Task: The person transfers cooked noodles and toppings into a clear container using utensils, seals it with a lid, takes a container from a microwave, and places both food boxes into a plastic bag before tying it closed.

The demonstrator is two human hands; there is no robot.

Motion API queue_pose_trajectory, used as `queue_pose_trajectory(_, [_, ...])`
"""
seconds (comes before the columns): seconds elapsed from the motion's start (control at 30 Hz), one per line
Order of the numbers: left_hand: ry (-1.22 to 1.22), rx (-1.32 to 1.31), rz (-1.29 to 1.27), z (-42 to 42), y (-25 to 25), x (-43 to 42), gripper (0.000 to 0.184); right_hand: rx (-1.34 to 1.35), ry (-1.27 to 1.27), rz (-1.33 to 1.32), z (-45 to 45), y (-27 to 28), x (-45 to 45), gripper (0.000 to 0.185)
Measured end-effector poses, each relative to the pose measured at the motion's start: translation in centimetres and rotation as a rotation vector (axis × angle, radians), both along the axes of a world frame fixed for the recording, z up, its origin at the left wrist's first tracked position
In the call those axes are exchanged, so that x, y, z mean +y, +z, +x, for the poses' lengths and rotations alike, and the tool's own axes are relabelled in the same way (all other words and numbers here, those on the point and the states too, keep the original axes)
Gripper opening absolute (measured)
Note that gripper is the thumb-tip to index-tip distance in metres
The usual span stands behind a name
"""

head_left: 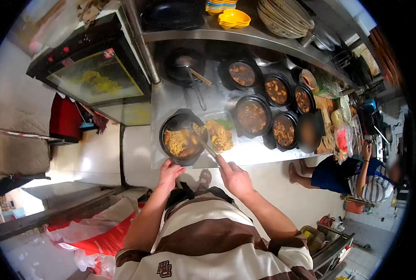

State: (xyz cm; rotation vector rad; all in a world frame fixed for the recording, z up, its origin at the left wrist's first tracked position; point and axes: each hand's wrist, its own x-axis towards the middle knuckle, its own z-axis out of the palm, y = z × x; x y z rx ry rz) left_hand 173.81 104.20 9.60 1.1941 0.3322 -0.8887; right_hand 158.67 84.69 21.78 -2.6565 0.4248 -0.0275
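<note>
My left hand (171,172) is at the near edge of a black pot (182,161) of noodles and sauce, its fingers drawn together against the rim. In my right hand (236,178) is the handle of a metal spoon (209,148), whose head reaches between the pot and a clear plastic container. That container (234,140) sits just right of the pot and holds noodles (221,135) and green leaves (225,123).
Several black pots of brown stew (251,115) stand to the right. Behind lies a black lid (182,77) with a ladle (196,88). A steel shelf (217,35) overhangs the counter. Another person (366,184) is at the far right.
</note>
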Motion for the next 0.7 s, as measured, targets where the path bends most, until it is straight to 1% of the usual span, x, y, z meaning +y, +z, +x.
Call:
queue_pose_trajectory(0.1, [0.081, 0.007, -0.065, -0.6, -0.1, 0.0, 0.024, -0.028, -0.013, 0.007, -0.1, -1.0, 0.4, 0.048])
queue_pose_trajectory(0.2, [0.106, 0.027, -0.1, -0.7, -0.3, -0.5, 0.024, 0.076, -0.004, 0.056, 0.3, -0.9, 0.6, 0.063])
queue_pose_trajectory(0.33, [0.091, 0.025, -0.122, -0.1, -0.3, -0.7, 0.024, 0.099, -0.031, 0.07, 0.7, -2.5, 0.5, 0.06])
queue_pose_trajectory(0.43, [0.174, 0.011, -0.098, -0.2, 0.5, -1.1, 0.024, 0.086, -0.051, 0.136, 0.9, -3.1, 0.5, 0.057])
queue_pose_trajectory(0.53, [0.2, 0.029, -0.111, 0.1, -0.6, -1.3, 0.035, 0.103, -0.046, 0.224, 0.5, -4.1, 0.0, 0.057])
queue_pose_trajectory(0.6, [0.193, 0.044, -0.131, 0.3, -1.2, -1.3, 0.033, 0.128, -0.062, 0.274, 0.3, -4.6, -0.2, 0.059])
queue_pose_trajectory(0.7, [0.159, 0.101, -0.146, 0.5, -0.8, -1.1, 0.034, 0.021, -0.063, 0.305, 0.0, -5.0, -0.5, 0.059])
